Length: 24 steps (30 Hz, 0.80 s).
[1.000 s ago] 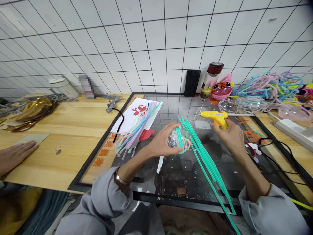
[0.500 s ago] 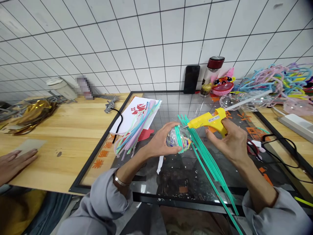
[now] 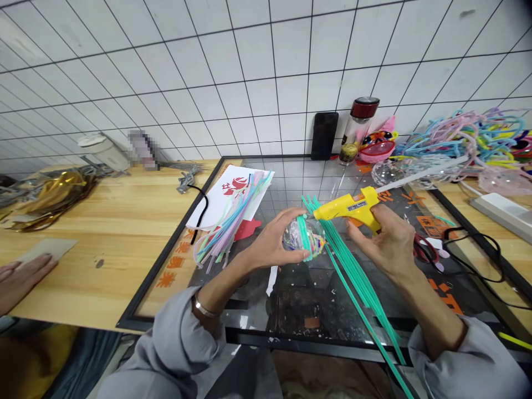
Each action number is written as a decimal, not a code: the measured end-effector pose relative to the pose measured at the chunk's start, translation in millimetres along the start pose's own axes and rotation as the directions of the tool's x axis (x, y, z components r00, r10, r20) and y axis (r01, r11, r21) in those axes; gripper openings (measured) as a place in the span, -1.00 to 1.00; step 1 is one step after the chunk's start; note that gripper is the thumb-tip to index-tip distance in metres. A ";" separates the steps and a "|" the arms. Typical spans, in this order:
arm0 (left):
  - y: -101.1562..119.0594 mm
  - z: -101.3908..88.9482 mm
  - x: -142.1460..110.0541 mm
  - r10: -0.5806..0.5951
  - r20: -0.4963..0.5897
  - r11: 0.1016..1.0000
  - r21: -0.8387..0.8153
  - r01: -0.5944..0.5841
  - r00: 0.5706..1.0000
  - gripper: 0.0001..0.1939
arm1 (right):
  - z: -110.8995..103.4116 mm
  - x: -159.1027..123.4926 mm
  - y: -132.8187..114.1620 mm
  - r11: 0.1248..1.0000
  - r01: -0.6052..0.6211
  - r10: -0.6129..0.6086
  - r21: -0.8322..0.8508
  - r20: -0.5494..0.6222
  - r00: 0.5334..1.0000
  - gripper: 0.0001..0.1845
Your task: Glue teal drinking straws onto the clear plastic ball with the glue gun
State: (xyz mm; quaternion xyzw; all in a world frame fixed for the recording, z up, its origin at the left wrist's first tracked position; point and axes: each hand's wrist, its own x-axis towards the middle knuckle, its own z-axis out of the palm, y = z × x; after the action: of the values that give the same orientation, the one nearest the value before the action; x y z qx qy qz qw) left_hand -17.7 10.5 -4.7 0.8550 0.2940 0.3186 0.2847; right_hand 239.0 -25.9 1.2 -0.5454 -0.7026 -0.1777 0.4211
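Note:
My left hand [image 3: 276, 239] is closed round a clear plastic ball [image 3: 294, 235] with colourful bits inside. Green pipe cleaner strips [image 3: 306, 235] run over the ball from top to bottom. In my right hand [image 3: 384, 241] is a yellow hot glue gun [image 3: 349, 208], a long white glue stick [image 3: 421, 173] jutting from its back. The nozzle points left and meets the upper right of the ball; whether it touches the strip I cannot tell. Several long green pipe cleaners [image 3: 353, 266] lie under and between my hands, reaching past the table's front edge.
Pastel pipe cleaners [image 3: 233, 221] lie on white paper [image 3: 208, 194] at left. Behind stand a black phone [image 3: 324, 136] and a glass bottle [image 3: 353, 133]. A pipe cleaner heap [image 3: 461, 136], power strip [image 3: 502, 216] and black cable [image 3: 474, 271] are at right. Another person's hand [image 3: 29, 277] rests far left.
The glue gun has shifted slightly left and down, its nozzle now closer in against the ball's top. My left hand and the ball stay almost still. The other person's hand has moved slightly left.

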 end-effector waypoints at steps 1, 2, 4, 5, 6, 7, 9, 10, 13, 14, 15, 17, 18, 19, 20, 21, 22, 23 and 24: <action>-0.1 0.0 0.1 0.001 -0.001 1.000 0.000 -0.001 1.000 -0.21 | -0.3 0.0 -0.4 1.000 -0.002 0.002 0.002 0.000 1.000 -0.71; -0.2 0.1 0.2 0.003 -0.003 1.000 0.000 -0.003 1.000 -0.21 | -0.6 0.1 -0.9 1.000 -0.006 0.006 0.005 0.000 1.000 -0.72; -0.6 0.2 0.4 0.006 -0.007 1.000 -0.001 -0.006 1.000 -0.22 | -1.1 0.5 -1.6 1.000 -0.015 0.015 0.013 -0.001 1.000 -0.74; -0.8 0.2 0.5 0.008 -0.007 1.000 -0.002 -0.008 1.000 -0.22 | -1.3 0.8 -1.9 1.000 -0.017 0.017 0.018 -0.001 1.000 -0.75; -0.9 0.2 0.5 0.010 -0.005 1.000 -0.004 -0.010 1.000 -0.22 | -1.4 1.0 -2.1 1.000 -0.017 0.017 0.022 -0.004 1.000 -0.76; -0.9 0.2 0.4 0.011 -0.006 1.000 -0.004 -0.011 1.000 -0.23 | -1.4 1.2 -2.1 1.000 -0.013 0.014 0.023 -0.012 1.000 -0.76; -0.8 0.3 0.2 0.011 -0.007 1.000 -0.006 -0.011 1.000 -0.22 | -1.5 1.5 -1.9 1.000 -0.003 0.003 0.019 -0.026 1.000 -0.76; -0.7 0.4 0.0 0.011 -0.008 1.000 -0.007 -0.011 1.000 -0.22 | -1.5 1.6 -1.6 1.000 0.002 -0.002 0.016 -0.030 1.000 -0.75; -0.3 0.4 -0.1 0.011 -0.010 1.000 -0.009 -0.011 1.000 -0.22 | -1.8 1.5 -0.5 1.000 0.013 -0.013 0.018 -0.022 1.000 -0.74; -0.1 0.4 0.0 0.013 -0.009 1.000 -0.010 -0.013 1.000 -0.22 | -1.9 1.4 -0.2 1.000 0.016 -0.015 0.021 -0.019 1.000 -0.74; 0.1 0.4 0.1 0.015 -0.008 1.000 -0.011 -0.016 1.000 -0.23 | -1.9 1.2 0.1 1.000 0.018 -0.017 0.022 -0.019 1.000 -0.75; 0.4 0.3 0.4 0.020 -0.005 1.000 -0.011 -0.020 1.000 -0.23 | -2.0 1.0 0.3 1.000 0.018 -0.017 0.025 -0.019 1.000 -0.76; 0.6 0.2 0.5 0.020 -0.004 1.000 -0.011 -0.020 1.000 -0.24 | -2.0 0.9 0.2 0.999 0.017 -0.017 0.028 -0.019 1.000 -0.77; 0.7 0.2 0.5 0.018 -0.005 1.000 -0.011 -0.018 1.000 -0.23 | -2.0 1.0 0.0 0.999 0.019 -0.018 0.033 -0.019 1.000 -0.77; 0.8 0.3 0.5 0.015 -0.007 1.000 -0.010 -0.015 1.000 -0.23 | -2.1 1.3 -0.3 0.999 0.023 -0.022 0.037 -0.021 1.000 -0.77; 0.9 0.3 0.5 0.011 -0.009 1.000 -0.009 -0.011 1.000 -0.23 | -2.3 1.6 -0.6 0.999 0.028 -0.027 0.039 -0.025 0.999 -0.77; 0.9 0.4 0.4 0.008 -0.009 1.000 -0.007 -0.008 1.000 -0.23 | -2.5 2.0 -1.0 0.999 0.034 -0.033 0.041 -0.031 0.999 -0.77; 0.9 0.5 0.4 0.004 -0.009 1.000 -0.005 -0.004 1.000 -0.23 | -2.8 2.5 -1.4 0.998 0.040 -0.038 0.045 -0.037 0.999 -0.77; 0.8 0.6 0.3 0.003 -0.008 1.000 -0.004 -0.003 1.000 -0.22 | -3.1 2.9 -1.8 0.998 0.044 -0.042 0.050 -0.040 0.998 -0.76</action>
State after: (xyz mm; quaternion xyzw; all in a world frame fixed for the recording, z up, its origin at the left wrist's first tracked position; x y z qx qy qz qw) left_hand -16.7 10.0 -4.4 0.8536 0.2930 0.3232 0.2848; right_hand 238.5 -26.9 5.7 -0.5157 -0.7100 -0.1794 0.4447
